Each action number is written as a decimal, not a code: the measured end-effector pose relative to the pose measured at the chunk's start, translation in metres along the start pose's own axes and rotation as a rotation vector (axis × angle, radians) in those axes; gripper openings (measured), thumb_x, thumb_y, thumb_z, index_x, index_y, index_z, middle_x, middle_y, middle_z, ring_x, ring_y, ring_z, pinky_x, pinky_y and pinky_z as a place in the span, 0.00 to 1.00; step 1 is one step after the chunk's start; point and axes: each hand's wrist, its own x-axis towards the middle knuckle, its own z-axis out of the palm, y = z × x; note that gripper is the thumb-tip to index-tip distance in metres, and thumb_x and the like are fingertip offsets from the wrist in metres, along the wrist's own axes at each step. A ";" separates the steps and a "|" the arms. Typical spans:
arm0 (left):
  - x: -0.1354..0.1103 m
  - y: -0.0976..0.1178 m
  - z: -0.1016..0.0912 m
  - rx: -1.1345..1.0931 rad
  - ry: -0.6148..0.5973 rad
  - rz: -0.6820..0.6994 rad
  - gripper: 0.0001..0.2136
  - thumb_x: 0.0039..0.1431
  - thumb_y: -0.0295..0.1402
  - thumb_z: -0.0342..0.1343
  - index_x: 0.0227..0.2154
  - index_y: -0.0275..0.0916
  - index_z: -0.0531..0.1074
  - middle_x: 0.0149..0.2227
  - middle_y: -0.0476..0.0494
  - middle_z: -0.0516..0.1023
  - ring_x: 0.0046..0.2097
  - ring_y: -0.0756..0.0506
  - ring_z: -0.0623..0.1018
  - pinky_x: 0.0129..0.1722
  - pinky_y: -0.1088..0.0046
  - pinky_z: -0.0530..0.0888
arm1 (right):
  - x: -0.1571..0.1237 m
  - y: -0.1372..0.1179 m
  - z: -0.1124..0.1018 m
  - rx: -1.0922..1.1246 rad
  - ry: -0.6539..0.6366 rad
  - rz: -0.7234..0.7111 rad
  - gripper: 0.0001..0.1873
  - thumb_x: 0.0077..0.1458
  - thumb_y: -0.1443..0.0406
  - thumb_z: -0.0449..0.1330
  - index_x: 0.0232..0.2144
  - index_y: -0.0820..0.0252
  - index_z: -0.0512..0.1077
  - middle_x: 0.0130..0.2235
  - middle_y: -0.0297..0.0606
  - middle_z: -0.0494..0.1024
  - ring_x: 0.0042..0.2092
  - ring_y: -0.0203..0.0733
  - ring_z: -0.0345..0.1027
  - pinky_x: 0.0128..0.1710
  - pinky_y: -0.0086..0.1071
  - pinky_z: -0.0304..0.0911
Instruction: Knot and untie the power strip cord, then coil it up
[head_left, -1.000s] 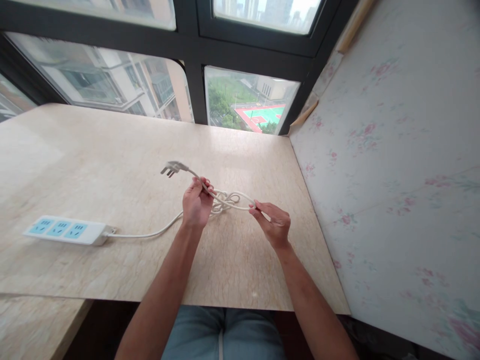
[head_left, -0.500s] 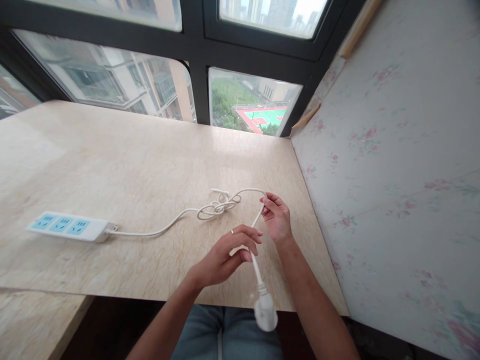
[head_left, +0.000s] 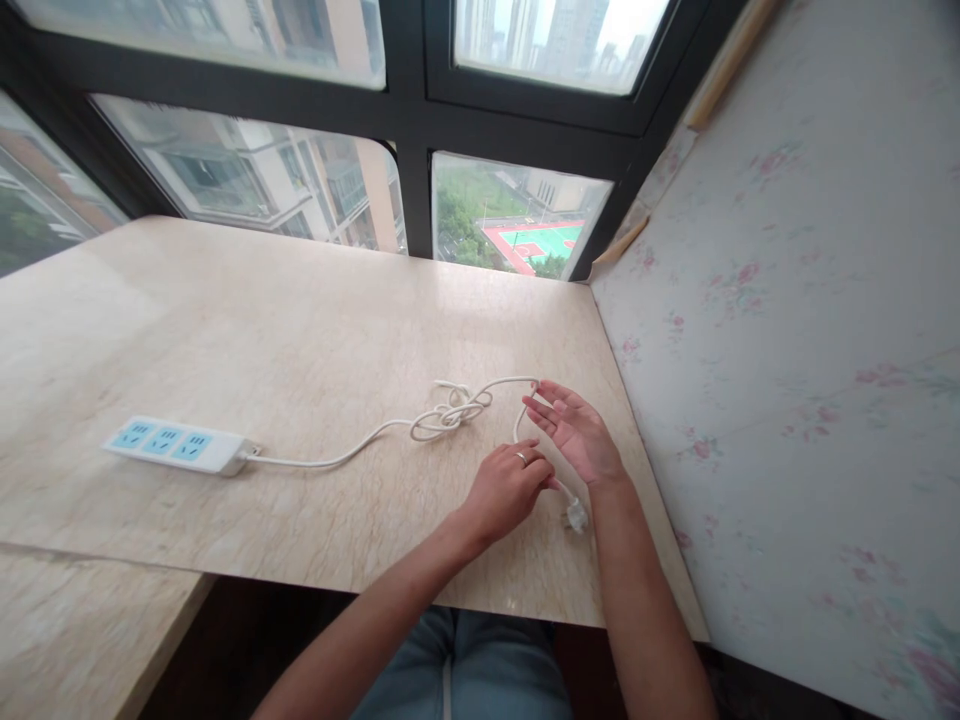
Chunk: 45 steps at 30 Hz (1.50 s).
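A white power strip (head_left: 225, 455) with blue socket faces lies on the left of the counter. Its white cord (head_left: 322, 463) runs right into a loose tangle (head_left: 448, 414) of loops. From there the cord bends round by my right hand (head_left: 576, 432), which is open, its fingers extended beside the bend. My left hand (head_left: 511, 486), with a ring on one finger, is closed round the cord near the plug end. The white plug (head_left: 576, 515) sticks out to the right of it, low over the counter, below my right palm.
The marbled counter (head_left: 315, 330) reaches back to dark-framed windows (head_left: 416, 170). A wall with floral paper (head_left: 787, 380) bounds it on the right. The counter's front edge lies just before my legs (head_left: 487, 665), and a lower ledge (head_left: 75, 620) stands at the front left.
My left hand has moved right and forward with the plug end, bringing the plug from over my lap to over the counter. My right hand has opened from its pinch on the cord.
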 end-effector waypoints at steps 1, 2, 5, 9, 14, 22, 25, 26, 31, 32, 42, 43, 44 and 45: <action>0.004 0.000 0.007 0.029 0.006 -0.024 0.09 0.65 0.34 0.52 0.31 0.38 0.73 0.36 0.39 0.79 0.52 0.38 0.76 0.45 0.62 0.73 | -0.001 -0.003 -0.001 -0.008 0.001 -0.016 0.21 0.51 0.57 0.65 0.47 0.54 0.73 0.57 0.43 0.73 0.55 0.50 0.70 0.55 0.47 0.66; 0.010 0.000 0.013 0.054 0.006 -0.051 0.09 0.65 0.35 0.52 0.31 0.38 0.73 0.35 0.39 0.79 0.52 0.38 0.76 0.45 0.62 0.74 | -0.003 -0.005 -0.003 -0.011 0.017 -0.040 0.21 0.51 0.57 0.65 0.47 0.54 0.73 0.59 0.43 0.71 0.56 0.51 0.69 0.56 0.48 0.65; 0.028 -0.002 0.030 0.102 -0.030 -0.144 0.09 0.65 0.36 0.51 0.34 0.38 0.74 0.39 0.36 0.78 0.49 0.38 0.78 0.42 0.63 0.75 | -0.005 -0.008 -0.005 -0.045 0.083 -0.119 0.21 0.50 0.58 0.66 0.48 0.53 0.72 0.59 0.42 0.70 0.58 0.51 0.68 0.57 0.49 0.64; 0.044 -0.005 0.042 0.062 -0.187 -0.106 0.15 0.62 0.25 0.48 0.50 0.36 0.69 0.51 0.32 0.74 0.51 0.38 0.76 0.46 0.61 0.75 | -0.004 -0.001 -0.005 -0.354 0.095 -0.188 0.22 0.50 0.60 0.67 0.48 0.55 0.73 0.53 0.44 0.75 0.55 0.48 0.69 0.58 0.48 0.62; 0.028 -0.002 0.014 0.038 -0.275 -0.015 0.27 0.51 0.18 0.47 0.56 0.34 0.65 0.58 0.30 0.70 0.57 0.38 0.72 0.53 0.58 0.71 | -0.002 0.010 -0.009 -0.855 0.089 -0.353 0.16 0.53 0.62 0.61 0.45 0.57 0.75 0.50 0.44 0.77 0.54 0.48 0.69 0.59 0.48 0.60; 0.001 -0.038 -0.089 0.147 0.265 -0.247 0.15 0.59 0.29 0.54 0.50 0.41 0.73 0.50 0.34 0.77 0.54 0.36 0.74 0.54 0.54 0.67 | -0.003 0.029 -0.020 -1.083 -0.031 -0.182 0.21 0.46 0.65 0.66 0.46 0.58 0.76 0.39 0.40 0.79 0.38 0.43 0.72 0.42 0.38 0.68; -0.011 -0.071 -0.111 0.209 0.119 -0.352 0.24 0.54 0.41 0.61 0.52 0.38 0.70 0.53 0.30 0.74 0.59 0.30 0.69 0.57 0.50 0.64 | -0.003 0.033 -0.022 -1.118 -0.041 -0.180 0.14 0.49 0.68 0.61 0.39 0.54 0.78 0.32 0.35 0.79 0.32 0.39 0.70 0.35 0.33 0.66; -0.016 -0.081 -0.116 0.202 0.038 -0.369 0.26 0.52 0.45 0.62 0.52 0.38 0.70 0.52 0.30 0.75 0.57 0.30 0.70 0.56 0.50 0.65 | -0.002 0.033 -0.023 -1.141 -0.011 -0.190 0.12 0.50 0.69 0.59 0.37 0.54 0.78 0.33 0.36 0.79 0.31 0.39 0.70 0.35 0.33 0.66; -0.051 -0.109 -0.130 0.113 -0.088 -0.356 0.19 0.55 0.44 0.59 0.48 0.43 0.75 0.46 0.36 0.79 0.49 0.36 0.76 0.50 0.59 0.69 | 0.004 0.030 -0.033 -1.194 0.254 -0.239 0.14 0.53 0.68 0.56 0.38 0.57 0.79 0.38 0.42 0.79 0.35 0.43 0.71 0.40 0.37 0.66; -0.056 -0.111 -0.131 0.099 -0.060 -0.357 0.17 0.56 0.42 0.58 0.46 0.43 0.76 0.43 0.37 0.80 0.46 0.37 0.77 0.48 0.61 0.70 | 0.006 0.030 -0.036 -1.190 0.307 -0.255 0.14 0.53 0.67 0.55 0.39 0.58 0.79 0.39 0.43 0.79 0.36 0.43 0.71 0.41 0.38 0.66; -0.088 -0.131 -0.149 0.132 0.424 -0.582 0.11 0.55 0.38 0.54 0.35 0.44 0.80 0.34 0.45 0.81 0.36 0.44 0.77 0.38 0.69 0.70 | 0.022 0.041 -0.054 -1.082 0.663 -0.374 0.15 0.53 0.65 0.53 0.36 0.63 0.79 0.38 0.46 0.78 0.36 0.45 0.70 0.42 0.40 0.66; -0.091 -0.135 -0.153 0.154 0.480 -0.612 0.11 0.55 0.38 0.54 0.35 0.44 0.80 0.35 0.45 0.81 0.35 0.43 0.77 0.37 0.69 0.70 | 0.024 0.042 -0.056 -1.053 0.688 -0.379 0.15 0.53 0.65 0.54 0.35 0.63 0.79 0.37 0.46 0.79 0.36 0.45 0.70 0.42 0.40 0.66; -0.094 -0.139 -0.158 0.176 0.517 -0.641 0.11 0.55 0.38 0.54 0.35 0.44 0.80 0.35 0.45 0.81 0.35 0.43 0.77 0.37 0.69 0.70 | 0.025 0.042 -0.057 -1.025 0.707 -0.380 0.15 0.52 0.64 0.54 0.35 0.63 0.79 0.37 0.46 0.79 0.36 0.44 0.70 0.41 0.40 0.66; -0.098 -0.144 -0.163 0.199 0.536 -0.666 0.11 0.55 0.38 0.54 0.35 0.43 0.80 0.36 0.44 0.81 0.36 0.43 0.77 0.38 0.69 0.70 | 0.027 0.043 -0.058 -1.003 0.718 -0.382 0.15 0.52 0.64 0.54 0.35 0.63 0.79 0.36 0.46 0.79 0.36 0.45 0.70 0.41 0.40 0.67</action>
